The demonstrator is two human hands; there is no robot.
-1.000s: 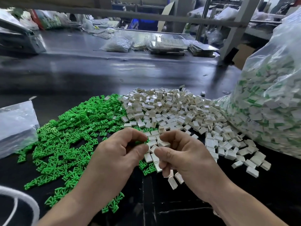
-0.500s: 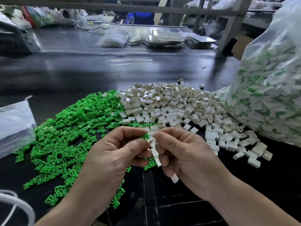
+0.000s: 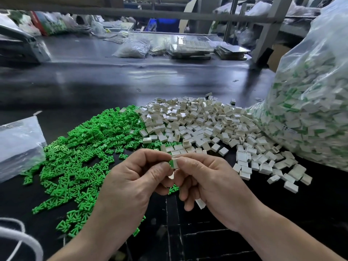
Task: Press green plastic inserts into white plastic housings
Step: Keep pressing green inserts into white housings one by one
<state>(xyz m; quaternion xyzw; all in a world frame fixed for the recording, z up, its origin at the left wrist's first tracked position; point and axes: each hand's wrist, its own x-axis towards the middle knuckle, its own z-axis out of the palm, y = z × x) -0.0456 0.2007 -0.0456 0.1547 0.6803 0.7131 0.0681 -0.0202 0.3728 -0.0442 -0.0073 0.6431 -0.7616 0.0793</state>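
My left hand (image 3: 131,181) and my right hand (image 3: 209,183) meet above the table's near middle. Between their fingertips sits one white housing (image 3: 175,161) with a green insert (image 3: 171,163) at its left face. My right thumb and forefinger pinch the housing; my left thumb and forefinger pinch the insert side. Another white housing (image 3: 200,203) pokes out under my right hand's curled lower fingers. A heap of green inserts (image 3: 84,147) covers the table's left. A heap of white housings (image 3: 203,127) lies to its right.
A big clear bag of assembled white-and-green parts (image 3: 308,113) stands at the right. A flat clear bag (image 3: 18,146) lies at the left edge. White cord (image 3: 20,240) loops at the bottom left. Bags and trays (image 3: 190,48) sit across the dark table (image 3: 116,80).
My hands have come together and risen a little. The white housing and green insert are now pressed against each other between the fingertips.
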